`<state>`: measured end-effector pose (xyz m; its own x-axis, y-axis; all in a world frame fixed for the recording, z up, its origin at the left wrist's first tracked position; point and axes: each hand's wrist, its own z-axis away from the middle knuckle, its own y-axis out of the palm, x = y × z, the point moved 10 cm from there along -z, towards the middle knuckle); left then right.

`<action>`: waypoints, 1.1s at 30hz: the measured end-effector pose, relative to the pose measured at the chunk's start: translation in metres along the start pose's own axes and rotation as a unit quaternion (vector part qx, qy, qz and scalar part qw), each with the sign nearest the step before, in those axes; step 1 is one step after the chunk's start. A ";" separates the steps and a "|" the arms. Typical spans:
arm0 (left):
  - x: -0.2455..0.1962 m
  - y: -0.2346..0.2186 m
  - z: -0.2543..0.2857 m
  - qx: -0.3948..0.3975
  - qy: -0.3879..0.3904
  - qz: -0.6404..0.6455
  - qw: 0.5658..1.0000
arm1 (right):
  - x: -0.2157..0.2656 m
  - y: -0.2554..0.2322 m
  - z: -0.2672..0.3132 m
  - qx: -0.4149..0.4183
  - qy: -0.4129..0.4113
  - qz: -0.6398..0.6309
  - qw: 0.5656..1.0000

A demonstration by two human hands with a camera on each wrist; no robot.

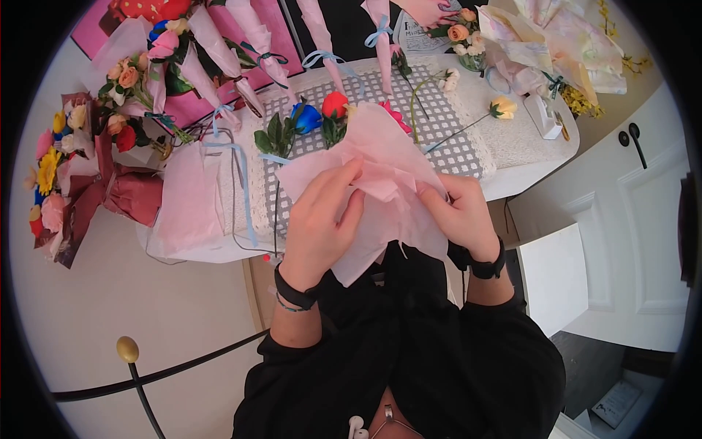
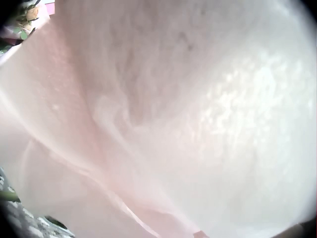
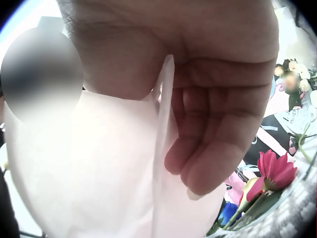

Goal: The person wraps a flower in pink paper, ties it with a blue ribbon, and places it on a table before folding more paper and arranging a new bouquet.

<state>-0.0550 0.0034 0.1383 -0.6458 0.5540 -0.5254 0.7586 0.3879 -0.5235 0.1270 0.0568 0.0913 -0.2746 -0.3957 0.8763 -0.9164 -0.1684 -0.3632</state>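
Pink tissue paper (image 1: 395, 197), thin and creased, is positioned in front of and partly over the near edge of the grey-and-white checked cloth (image 1: 457, 135), which serves as my landmark.

Hand status:
- Left hand (image 1: 318, 219): I read it as gripping the paper, fingers curved at the upper fold and thumb bent beside them. The left wrist view shows me chiefly paper surface, so exact fingertip contact cannot be confirmed.
- Right hand (image 1: 468, 212): gripping the paper's right side, thumb on the near face and fingers curled behind; the right wrist view shows a paper edge between thumb base and fingers.

Layout, relative to the checked cloth:
- On it, beyond the paper: a blue rose (image 1: 307, 118), a red rose (image 1: 335, 104) and a magenta flower (image 1: 395, 117).
- Right edge: I note a yellow rose (image 1: 503, 108), its stem reaching back across the cloth. Further right, a white box (image 1: 542, 118) rests on the worktop (image 1: 537, 150).
- Left: flat pink sheets (image 1: 191, 194), with a light-blue ribbon (image 1: 243, 192) between them and the cloth; beyond the sheets, a bouquet in burgundy wrapping (image 1: 131, 194).
- Far side: pink wrapped cones (image 1: 322, 36), tied with ribbon bows.
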 end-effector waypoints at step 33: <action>-0.003 -0.004 0.000 0.023 0.019 0.023 0.999 | -0.003 0.007 0.001 0.027 0.014 -0.027 0.999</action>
<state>-0.0559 -0.0002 0.1423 -0.6059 0.5978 -0.5249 0.7821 0.3269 -0.5306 0.1221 0.0559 0.0860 -0.2330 -0.3599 0.9034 -0.9137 -0.2372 -0.3301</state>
